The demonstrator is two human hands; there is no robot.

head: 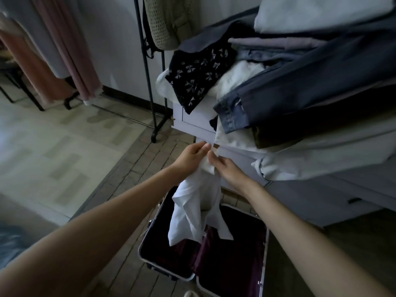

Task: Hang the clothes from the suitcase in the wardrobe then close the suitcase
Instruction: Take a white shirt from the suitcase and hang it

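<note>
Holding: left hand (pixel 192 156) and right hand (pixel 228 168) pinch the white shirt (pixel 194 213) above the suitcase (pixel 265 249).
Shirt: soft, light (likely floppy); best gripped at the shoulders.

shirt (pixel 196 211) above suitcase (pixel 231 264), rack (pixel 147 82) behind

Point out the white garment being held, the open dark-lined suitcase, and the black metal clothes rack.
white garment (pixel 194 213), head view, hanging middle.
open dark-lined suitcase (pixel 265 249), head view, right metal rim.
black metal clothes rack (pixel 146 71), head view, upright pole.

White garment (pixel 197 211) hangs crumpled, top edge pinched, above open suitcase (pixel 205 260); suitcase lies flat on floor, dark purple lining exposed.
</note>
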